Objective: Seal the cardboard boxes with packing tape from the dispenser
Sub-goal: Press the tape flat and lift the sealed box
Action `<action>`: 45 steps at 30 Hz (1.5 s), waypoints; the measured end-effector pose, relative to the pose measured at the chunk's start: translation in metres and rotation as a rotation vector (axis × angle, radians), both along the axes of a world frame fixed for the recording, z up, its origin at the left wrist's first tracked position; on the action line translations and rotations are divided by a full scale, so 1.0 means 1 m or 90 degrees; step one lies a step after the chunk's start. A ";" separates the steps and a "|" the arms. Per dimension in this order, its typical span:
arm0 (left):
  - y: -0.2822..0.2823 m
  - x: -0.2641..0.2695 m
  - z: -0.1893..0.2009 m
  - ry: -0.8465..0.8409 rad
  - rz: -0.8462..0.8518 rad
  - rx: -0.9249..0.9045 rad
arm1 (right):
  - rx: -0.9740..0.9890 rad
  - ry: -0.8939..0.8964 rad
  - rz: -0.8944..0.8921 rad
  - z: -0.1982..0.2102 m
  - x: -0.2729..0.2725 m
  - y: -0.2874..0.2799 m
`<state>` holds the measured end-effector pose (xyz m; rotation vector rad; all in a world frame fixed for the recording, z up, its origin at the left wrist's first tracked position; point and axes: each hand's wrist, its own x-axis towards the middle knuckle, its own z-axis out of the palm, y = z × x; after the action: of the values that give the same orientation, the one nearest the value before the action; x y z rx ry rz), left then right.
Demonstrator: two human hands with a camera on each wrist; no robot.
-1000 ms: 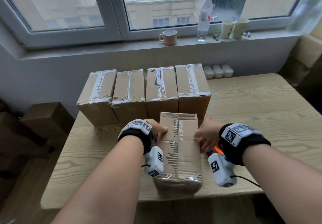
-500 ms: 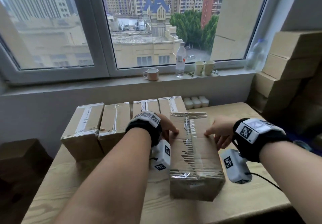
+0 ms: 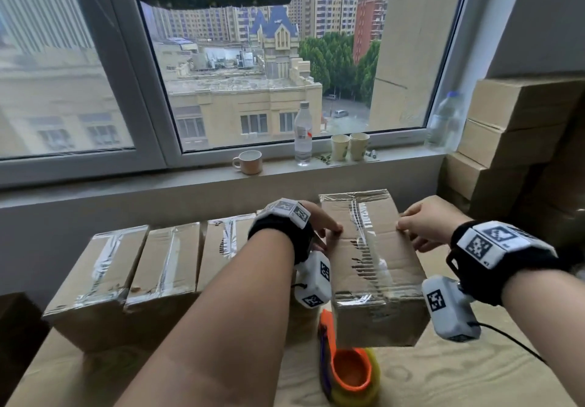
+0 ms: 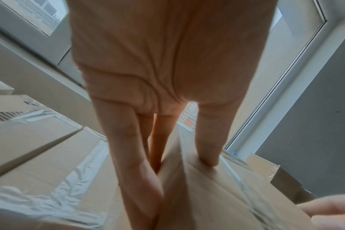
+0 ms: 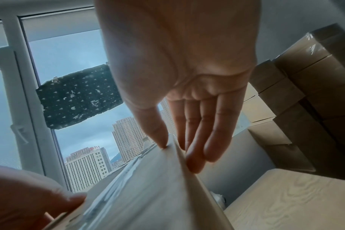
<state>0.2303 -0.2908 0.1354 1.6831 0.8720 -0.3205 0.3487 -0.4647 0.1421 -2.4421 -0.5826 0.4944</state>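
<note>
A cardboard box (image 3: 373, 248) with clear tape along its top seam and across both ends hangs above the wooden table (image 3: 459, 375), carried between both hands. My left hand (image 3: 316, 226) holds its left edge, thumb on top and fingers down the side, as the left wrist view shows (image 4: 179, 168). On the opposite edge my right hand (image 3: 424, 226) grips the same way (image 5: 179, 154). An orange and yellow tape dispenser (image 3: 348, 372) lies on the table under the box's near end.
A row of taped boxes (image 3: 164, 258) stands on the table's left half, close to my left arm. More boxes are stacked at the right wall (image 3: 512, 128). A mug (image 3: 248, 162), a bottle (image 3: 303, 134) and two paper cups (image 3: 349, 147) sit on the windowsill.
Both hands have lifted the box off the table and moved it up and away from me. The tape dispenser has come into view beneath it.
</note>
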 end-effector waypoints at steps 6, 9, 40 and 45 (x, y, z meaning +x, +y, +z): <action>0.021 0.052 -0.007 -0.058 0.089 0.049 | 0.095 0.002 -0.011 -0.004 0.057 0.027; 0.041 0.074 -0.024 -0.044 0.130 0.089 | 0.098 0.015 0.002 -0.022 0.079 0.051; 0.087 0.115 -0.134 0.099 0.168 0.321 | 0.007 0.129 0.203 -0.141 0.116 0.125; 0.083 0.108 -0.126 0.063 0.172 0.274 | 0.022 0.113 0.201 -0.133 0.109 0.126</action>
<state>0.3385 -0.2075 0.0095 1.9208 1.2952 -0.0292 0.4578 -0.3390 0.0092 -2.2522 -0.8970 0.8131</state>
